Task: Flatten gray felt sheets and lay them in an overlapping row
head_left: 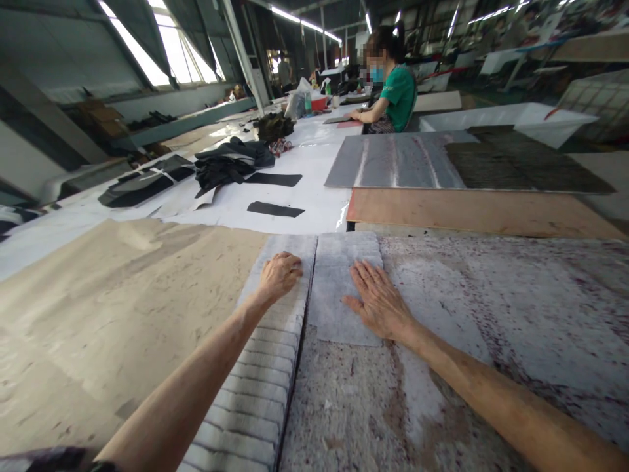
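Observation:
My left hand (281,275) rests, fingers curled, on the far end of a long row of overlapping pale grey fabric pieces (255,387). Whether its fingers pinch a piece is too small to tell. My right hand (377,296) lies flat with fingers spread on a light grey rectangular piece (331,314), holding nothing. That piece lies on a stained, worn board (354,400), just right of the row. A narrow dark gap runs between the row and the board.
Brown paper (122,308) covers the left side. Beyond are black fabric strips (275,209), a dark cloth pile (228,160) and a grey board (393,160) over a wooden one (466,210). A masked person (400,95) works farther back beside a white bin (540,124).

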`<act>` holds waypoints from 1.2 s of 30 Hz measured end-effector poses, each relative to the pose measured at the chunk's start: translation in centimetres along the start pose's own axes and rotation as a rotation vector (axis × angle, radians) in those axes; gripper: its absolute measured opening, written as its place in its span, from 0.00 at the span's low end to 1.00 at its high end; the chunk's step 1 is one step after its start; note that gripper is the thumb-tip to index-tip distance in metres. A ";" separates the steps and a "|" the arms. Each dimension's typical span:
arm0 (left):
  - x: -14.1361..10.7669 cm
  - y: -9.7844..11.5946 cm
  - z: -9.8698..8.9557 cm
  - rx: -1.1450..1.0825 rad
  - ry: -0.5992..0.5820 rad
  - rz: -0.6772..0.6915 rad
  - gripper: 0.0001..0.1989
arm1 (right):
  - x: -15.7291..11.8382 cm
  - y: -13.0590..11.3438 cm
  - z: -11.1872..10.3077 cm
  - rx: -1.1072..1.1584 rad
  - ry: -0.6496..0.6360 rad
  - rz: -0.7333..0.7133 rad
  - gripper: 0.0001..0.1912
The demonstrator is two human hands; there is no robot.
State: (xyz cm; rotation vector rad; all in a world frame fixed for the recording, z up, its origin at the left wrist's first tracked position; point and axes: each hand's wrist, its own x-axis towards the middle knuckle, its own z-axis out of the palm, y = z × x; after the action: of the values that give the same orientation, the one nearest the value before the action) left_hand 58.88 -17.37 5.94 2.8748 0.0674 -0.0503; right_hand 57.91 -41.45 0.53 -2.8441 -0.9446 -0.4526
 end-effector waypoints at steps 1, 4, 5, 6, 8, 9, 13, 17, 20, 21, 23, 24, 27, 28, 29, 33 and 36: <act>0.7 0.1 -0.3 -0.007 -0.017 -0.006 0.13 | 0.0 0.0 0.0 0.008 -0.004 0.001 0.34; 2.3 0.1 -0.9 -0.037 -0.083 -0.022 0.15 | 0.0 0.0 -0.1 0.030 0.003 0.001 0.33; 2.8 0.1 -1.1 -0.050 -0.105 -0.020 0.15 | 0.0 -0.1 -0.2 0.035 0.011 -0.001 0.33; 3.1 0.1 -1.1 -0.062 -0.124 -0.015 0.15 | 0.0 -0.1 -0.2 0.040 0.019 -0.004 0.33; 3.6 -0.1 -1.2 -0.087 -0.153 0.002 0.12 | 0.0 -0.1 -0.2 0.047 0.031 -0.010 0.32; 3.7 -0.2 -1.2 -0.099 -0.165 0.012 0.10 | 0.0 -0.1 -0.2 0.048 0.034 -0.012 0.32; 4.1 -0.6 -0.9 -0.153 -0.199 0.052 0.07 | 0.0 -0.1 -0.3 0.047 0.037 -0.017 0.32; 4.3 -1.0 -0.5 -0.205 -0.212 0.072 0.08 | 0.0 -0.1 -0.3 0.046 0.034 -0.016 0.32; 4.4 -1.3 -0.3 -0.235 -0.216 0.070 0.09 | 0.0 -0.1 -0.4 0.053 0.031 -0.011 0.32; 4.4 -1.4 -0.3 -0.242 -0.215 0.066 0.09 | 0.0 -0.1 -0.4 0.054 0.031 -0.010 0.32; 4.5 -1.6 -0.1 -0.251 -0.208 0.055 0.09 | 0.0 -0.2 -0.4 0.056 0.027 -0.007 0.32; 4.5 -1.7 0.0 -0.252 -0.203 0.048 0.09 | 0.0 -0.2 -0.4 0.057 0.023 -0.007 0.32; 4.6 -1.9 0.2 -0.248 -0.186 0.024 0.09 | 0.0 -0.2 -0.4 0.054 0.012 -0.006 0.32; 4.7 -1.9 0.3 -0.245 -0.181 0.017 0.09 | 0.0 -0.2 -0.4 0.054 0.011 -0.006 0.32; 4.7 -1.9 0.4 -0.239 -0.176 0.009 0.09 | 0.0 -0.1 -0.4 0.054 0.012 -0.006 0.32; 4.5 -1.6 0.4 -0.206 -0.150 -0.002 0.10 | 0.0 -0.1 -0.4 0.051 0.023 -0.004 0.32; 3.9 -1.2 0.0 -0.168 -0.089 0.007 0.13 | 0.0 -0.2 -0.5 0.038 0.018 -0.003 0.32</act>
State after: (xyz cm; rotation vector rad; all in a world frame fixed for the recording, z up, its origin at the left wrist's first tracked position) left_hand 62.67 -16.05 5.52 2.7010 0.0427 -0.1627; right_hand 57.71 -41.40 0.98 -2.8000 -0.9433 -0.4552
